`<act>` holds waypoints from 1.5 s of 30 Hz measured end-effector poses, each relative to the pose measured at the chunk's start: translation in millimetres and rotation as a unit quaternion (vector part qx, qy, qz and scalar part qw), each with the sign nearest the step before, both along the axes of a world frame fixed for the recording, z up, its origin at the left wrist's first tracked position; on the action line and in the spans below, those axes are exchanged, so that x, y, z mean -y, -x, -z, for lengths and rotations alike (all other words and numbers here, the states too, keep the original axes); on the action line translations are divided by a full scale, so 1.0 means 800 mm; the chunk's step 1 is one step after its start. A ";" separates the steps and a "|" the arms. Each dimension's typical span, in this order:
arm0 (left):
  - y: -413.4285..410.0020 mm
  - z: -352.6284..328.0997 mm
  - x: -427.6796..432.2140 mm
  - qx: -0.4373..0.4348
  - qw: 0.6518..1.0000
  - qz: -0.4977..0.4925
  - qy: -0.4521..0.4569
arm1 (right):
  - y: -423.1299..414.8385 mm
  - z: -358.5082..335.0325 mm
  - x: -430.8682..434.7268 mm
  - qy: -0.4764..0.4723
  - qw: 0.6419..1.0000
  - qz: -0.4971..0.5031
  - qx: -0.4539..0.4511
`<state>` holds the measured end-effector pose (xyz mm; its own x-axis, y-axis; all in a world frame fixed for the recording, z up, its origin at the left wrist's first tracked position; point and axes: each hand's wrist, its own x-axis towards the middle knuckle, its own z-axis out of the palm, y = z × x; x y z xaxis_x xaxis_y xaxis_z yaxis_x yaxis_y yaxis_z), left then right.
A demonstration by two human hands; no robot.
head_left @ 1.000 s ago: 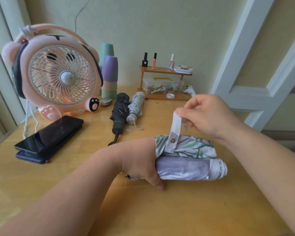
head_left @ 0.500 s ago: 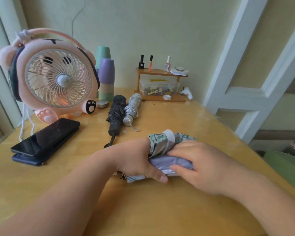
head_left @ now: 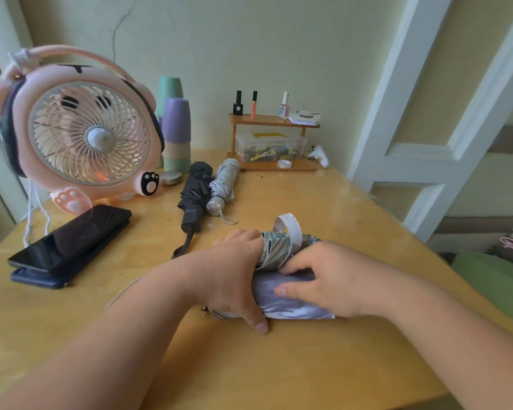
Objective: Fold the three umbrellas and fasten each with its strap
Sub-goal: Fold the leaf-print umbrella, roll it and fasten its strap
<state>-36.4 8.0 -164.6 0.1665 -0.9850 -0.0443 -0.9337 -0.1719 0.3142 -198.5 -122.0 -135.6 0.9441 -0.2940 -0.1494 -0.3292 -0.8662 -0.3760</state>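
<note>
Umbrella (head_left: 282, 303) lies folded on table (head_left: 279, 368), left hand (head_left: 234, 276) clasping its nine o'clock end, right hand (head_left: 332, 279) curled round the three o'clock end; strap (head_left: 292, 229) loops loose at twelve.

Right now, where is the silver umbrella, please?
Head view: the silver umbrella lies left of centre, just right of the black umbrella, before the wooden shelf.

A yellow wooden worktop (head_left: 279, 365) is seen. On it are set a pink fan (head_left: 80, 134), two stacked phones (head_left: 71, 241), a black umbrella (head_left: 196, 190) just beside a silver umbrella (head_left: 222, 184), a leafy umbrella (head_left: 290, 309), stacked cups (head_left: 176, 134) and a little shelf (head_left: 267, 119).
</note>
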 end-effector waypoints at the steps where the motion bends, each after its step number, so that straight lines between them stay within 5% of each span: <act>1: -0.002 -0.005 -0.003 -0.014 1.000 -0.003 0.004 | -0.003 -0.001 0.002 -0.014 1.000 0.009 -0.003; 4: -0.007 -0.040 -0.022 -0.175 0.977 -0.069 0.104 | -0.003 -0.002 0.001 -0.024 0.999 0.024 -0.001; 7: -0.014 -0.073 -0.045 -0.114 0.915 -0.147 0.357 | 0.006 0.000 -0.007 0.006 0.999 0.046 0.010; 8: -0.010 -0.084 -0.052 -0.078 0.915 -0.138 0.372 | 0.010 0.002 -0.011 0.011 0.999 0.050 0.018; 12: 0.029 -0.087 -0.049 0.017 0.999 -0.020 0.036 | 0.021 0.015 -0.025 0.063 0.995 0.025 0.077; 18: 0.036 -0.047 -0.021 0.070 0.986 -0.061 -0.138 | 0.035 0.047 -0.030 0.181 0.958 -0.070 0.209; 23: 0.051 -0.038 -0.019 0.153 0.980 -0.023 -0.125 | 0.042 0.040 -0.042 0.207 0.945 -0.087 0.237; 29: 0.065 -0.042 -0.023 0.209 0.976 -0.036 -0.050 | 0.022 -0.003 -0.033 0.076 0.997 0.005 0.027; 35: 0.066 -0.037 -0.022 0.211 0.975 -0.039 -0.048 | 0.016 -0.002 -0.042 0.133 0.990 -0.043 0.001; 40: 0.053 -0.081 -0.005 0.103 0.977 -0.050 -0.178 | 0.015 -0.027 -0.056 0.322 0.941 -0.075 0.069; 45: 0.051 -0.103 0.008 0.151 0.976 -0.049 -0.149 | 0.016 -0.047 -0.056 0.358 0.927 -0.051 0.104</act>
<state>-77.3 1.6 -82.6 0.3083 -0.9147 -0.2613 -0.9507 -0.3061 -0.0502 -211.1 -77.5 -98.3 0.9589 -0.1560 0.2371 -0.2174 -0.9408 0.2602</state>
